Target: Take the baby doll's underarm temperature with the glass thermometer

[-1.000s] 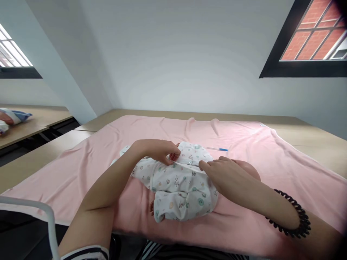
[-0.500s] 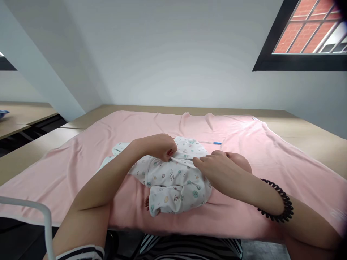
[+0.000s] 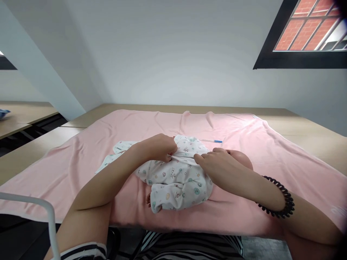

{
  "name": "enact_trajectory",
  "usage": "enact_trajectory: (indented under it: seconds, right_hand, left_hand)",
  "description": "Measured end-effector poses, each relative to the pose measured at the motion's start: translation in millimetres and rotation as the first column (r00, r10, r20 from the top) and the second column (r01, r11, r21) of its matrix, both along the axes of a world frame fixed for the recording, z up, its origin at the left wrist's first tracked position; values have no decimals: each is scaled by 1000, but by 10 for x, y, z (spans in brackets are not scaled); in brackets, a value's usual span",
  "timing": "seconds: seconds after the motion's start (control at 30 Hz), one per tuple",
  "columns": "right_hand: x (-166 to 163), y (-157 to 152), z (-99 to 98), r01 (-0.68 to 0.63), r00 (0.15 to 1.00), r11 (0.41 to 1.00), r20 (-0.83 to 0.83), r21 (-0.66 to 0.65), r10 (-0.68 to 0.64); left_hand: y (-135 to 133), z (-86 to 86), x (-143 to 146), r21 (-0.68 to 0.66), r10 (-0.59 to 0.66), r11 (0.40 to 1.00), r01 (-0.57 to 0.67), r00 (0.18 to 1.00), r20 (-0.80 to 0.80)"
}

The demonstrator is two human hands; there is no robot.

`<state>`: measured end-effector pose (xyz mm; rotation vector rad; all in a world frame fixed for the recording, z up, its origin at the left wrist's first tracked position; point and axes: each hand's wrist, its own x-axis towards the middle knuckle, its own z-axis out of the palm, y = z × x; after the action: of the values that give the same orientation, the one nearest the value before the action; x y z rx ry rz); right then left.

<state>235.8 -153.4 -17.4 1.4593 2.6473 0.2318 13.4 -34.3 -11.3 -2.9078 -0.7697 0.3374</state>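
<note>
A baby doll (image 3: 241,159) lies on its back on a pink blanket, its head to the right, partly behind my right hand. It wears a white baby outfit (image 3: 173,180) printed with small pastel figures. My left hand (image 3: 164,147) is closed on the front edge of the outfit at the doll's middle. With bent fingers, my right hand (image 3: 214,164) grips the same edge near the doll's neck. Between both hands the fabric edge is drawn into a taut line. One small doll hand shows at the near sleeve's end; the legs are partly hidden behind my left forearm.
The pink blanket (image 3: 92,151) covers much of a light wooden table (image 3: 306,119). Beyond the doll lies a thin pen-like stick with a blue end (image 3: 217,141). A white curved bar (image 3: 40,200) stands at the lower left. A wall rises behind the table.
Both hands keep their hold on the outfit's edge, with hardly any movement. The whole view has shifted very slightly.
</note>
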Motion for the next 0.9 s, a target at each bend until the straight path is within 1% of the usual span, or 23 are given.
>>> enact_trajectory:
  seconds: [0.13,0.2,0.23,0.37,0.47,0.57,0.63,0.77,0.9]
  right_hand:
    - [-7,-6,8,-2,1000,1000,-10,1,2]
    - [-16,-8,26,3,1000,1000,-12,-12,-3]
    - [-20,-8,35,8,1000,1000,-9,-16,-8]
    - [-14,1,42,25,1000,1000,0,-16,-25]
    - [35,24,8,5,999,1000,-52,18,-4]
    - [116,55,-34,-12,994,997,-109,73,20]
    - [173,69,-49,-27,991,997,-130,76,37]
    - [256,56,-23,-60,983,998,-177,-5,58]
    - [274,-9,81,-77,977,992,-209,-104,54]
  left_hand:
    - [-77,-27,9,152,-40,987,51,996,-76]
    - [-106,-29,17,195,-40,979,59,994,-98]
    - [-111,-26,21,196,-39,979,58,994,-102]
    - [-70,19,7,93,-31,995,39,996,-80]
    - [-23,80,-59,-23,7,1000,-7,1000,-18]
    - [-24,156,-149,-152,82,985,-81,997,6]
    - [-61,209,-200,-210,99,973,-92,995,24]
    - [-197,296,-277,-242,72,968,-60,997,42]
    - [-347,316,-329,-299,15,954,1,999,51]
